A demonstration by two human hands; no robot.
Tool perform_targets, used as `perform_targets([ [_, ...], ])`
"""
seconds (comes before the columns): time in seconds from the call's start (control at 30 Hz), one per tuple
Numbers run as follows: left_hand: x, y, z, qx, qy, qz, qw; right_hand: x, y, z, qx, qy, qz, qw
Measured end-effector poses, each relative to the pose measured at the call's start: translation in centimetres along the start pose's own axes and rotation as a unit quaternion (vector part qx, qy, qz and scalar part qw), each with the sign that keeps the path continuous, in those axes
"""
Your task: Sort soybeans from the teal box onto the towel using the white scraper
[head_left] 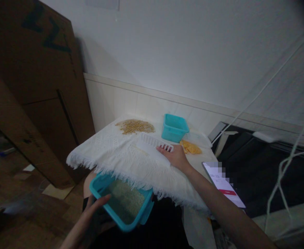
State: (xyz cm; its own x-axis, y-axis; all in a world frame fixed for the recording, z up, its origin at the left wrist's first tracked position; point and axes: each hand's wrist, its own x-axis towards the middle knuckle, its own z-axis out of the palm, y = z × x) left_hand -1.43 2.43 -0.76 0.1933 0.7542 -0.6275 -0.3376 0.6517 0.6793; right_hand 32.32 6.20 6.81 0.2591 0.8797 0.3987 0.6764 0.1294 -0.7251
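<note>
My left hand (93, 209) grips the near left rim of a teal plastic tub (141, 218) filled with white rice, held below the front edge of the table. My right hand (175, 155) rests on a white slotted plastic tray (152, 144) lying on the white fringed cloth (110, 152), fingers curled over its right end. A pile of tan beans (134, 126) lies on the cloth at the back left. An empty teal tub (174, 127) stands behind the tray. A yellow cloth (191, 148) lies just right of my right hand.
A phone (223, 183) with a lit screen lies at the table's right edge. Large cardboard boxes (29, 86) stand to the left. White cords (284, 166) hang at the right over a dark surface. A wall runs behind the table.
</note>
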Motion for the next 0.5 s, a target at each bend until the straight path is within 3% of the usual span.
perform_targets([
  [0.33,2.1,2.4,0.3,0.028,-0.006,0.134,0.991,3.2,-1.8,4.1,-0.024,-0.009,-0.021,0.999],
  [0.5,2.4,2.4,0.1,0.010,-0.009,0.132,0.991,3.7,-2.5,5.2,-0.055,0.002,-0.032,0.998],
])
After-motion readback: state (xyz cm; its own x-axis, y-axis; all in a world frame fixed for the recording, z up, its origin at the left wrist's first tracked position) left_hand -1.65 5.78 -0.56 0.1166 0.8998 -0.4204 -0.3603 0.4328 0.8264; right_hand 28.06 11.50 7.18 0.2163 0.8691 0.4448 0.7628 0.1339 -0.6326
